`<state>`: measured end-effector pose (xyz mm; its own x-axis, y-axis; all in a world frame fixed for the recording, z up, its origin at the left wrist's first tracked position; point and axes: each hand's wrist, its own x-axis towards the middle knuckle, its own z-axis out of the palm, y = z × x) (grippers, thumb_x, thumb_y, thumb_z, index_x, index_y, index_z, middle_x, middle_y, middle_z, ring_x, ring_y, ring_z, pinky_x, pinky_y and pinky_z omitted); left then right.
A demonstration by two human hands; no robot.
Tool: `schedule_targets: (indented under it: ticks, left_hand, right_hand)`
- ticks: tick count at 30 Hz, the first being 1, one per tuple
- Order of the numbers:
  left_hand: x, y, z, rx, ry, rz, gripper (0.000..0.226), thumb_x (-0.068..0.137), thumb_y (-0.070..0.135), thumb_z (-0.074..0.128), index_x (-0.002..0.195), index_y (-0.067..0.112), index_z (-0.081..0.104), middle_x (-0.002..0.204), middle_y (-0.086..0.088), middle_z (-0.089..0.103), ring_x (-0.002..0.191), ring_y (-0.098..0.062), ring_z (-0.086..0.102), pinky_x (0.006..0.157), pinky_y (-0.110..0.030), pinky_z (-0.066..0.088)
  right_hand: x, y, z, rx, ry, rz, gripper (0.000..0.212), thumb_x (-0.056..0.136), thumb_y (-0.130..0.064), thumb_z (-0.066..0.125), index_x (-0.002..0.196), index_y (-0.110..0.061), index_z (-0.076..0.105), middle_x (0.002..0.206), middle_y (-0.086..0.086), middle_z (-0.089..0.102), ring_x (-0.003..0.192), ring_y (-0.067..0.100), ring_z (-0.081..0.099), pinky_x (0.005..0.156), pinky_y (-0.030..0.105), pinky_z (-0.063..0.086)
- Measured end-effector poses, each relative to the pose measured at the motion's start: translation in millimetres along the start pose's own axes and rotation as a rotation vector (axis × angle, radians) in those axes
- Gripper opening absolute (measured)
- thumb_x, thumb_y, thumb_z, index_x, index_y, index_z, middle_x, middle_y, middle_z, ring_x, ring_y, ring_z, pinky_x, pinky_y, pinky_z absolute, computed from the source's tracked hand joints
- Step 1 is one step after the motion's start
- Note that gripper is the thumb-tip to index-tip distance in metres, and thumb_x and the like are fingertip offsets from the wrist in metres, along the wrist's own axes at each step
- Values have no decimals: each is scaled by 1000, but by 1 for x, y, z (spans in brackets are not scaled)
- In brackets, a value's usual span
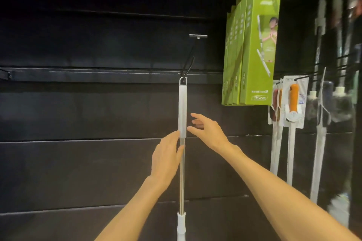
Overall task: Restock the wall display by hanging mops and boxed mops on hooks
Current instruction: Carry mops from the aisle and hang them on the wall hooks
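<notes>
While the mop [182, 115] hangs upright by its top loop from a black hook [189, 64] on the dark slatted wall [78, 113], both hands sit near the lower end of its grey grip. The left hand [166, 160] has straight fingers laid against the metal shaft just under the grip, touching it without wrapping round. The right hand [207, 129] is just beside the grip with fingers spread and relaxed, holding nothing; I cannot tell if its thumb tip touches. A white collar [181, 223] joins the shaft lower down.

To the right, a row of green boxes [256, 45] hangs one behind another from a higher hook, well apart from the mop. The front box reads "35cm" near the bottom; the brand at the top starts "Kul" and the rest is blurred. Below and right of the boxes hang carded tools [292, 101] with orange handles, their print too small to read. Farther right hang more mops [319, 103], blurred. Nothing stands between the hands and the mop.
</notes>
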<state>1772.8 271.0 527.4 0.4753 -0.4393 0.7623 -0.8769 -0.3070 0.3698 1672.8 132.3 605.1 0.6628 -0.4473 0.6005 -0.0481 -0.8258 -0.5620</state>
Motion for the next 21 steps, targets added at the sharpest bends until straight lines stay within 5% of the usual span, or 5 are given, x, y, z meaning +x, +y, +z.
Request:
schedule_targets:
  ticks: [3,11,17,21]
  left_hand:
    - [-26,-9,-1,178,-64,180,54,104,34,65,153,17,53,152,-4,59,142,-26,56,116,-42,46]
    - [-142,-25,40,148,-247,234,54,97,39,73,143,12,64,145,-13,65,135,-35,62,111,-52,52]
    - [-256,-21,69,115,-517,234,62,103,58,50,155,23,52,162,-5,50,153,-29,44,123,-49,37]
    - [-323,-7,80,163,-715,341,67,100,62,34,141,21,68,146,-6,66,138,-28,62,109,-49,52]
  right_hand:
    - [-41,12,-7,-190,-39,7,66,98,-49,68,158,-36,42,152,-6,58,137,18,59,113,44,51]
    - [-188,58,3,-557,-298,146,84,97,-59,65,166,-32,24,168,-2,38,153,23,40,121,47,41]
    - [-317,103,23,-703,-529,283,95,95,-73,53,169,-29,12,174,7,24,160,27,23,127,50,26]
    - [-399,119,24,-692,-639,386,96,96,-73,51,169,-26,9,174,9,21,160,28,22,127,50,22]
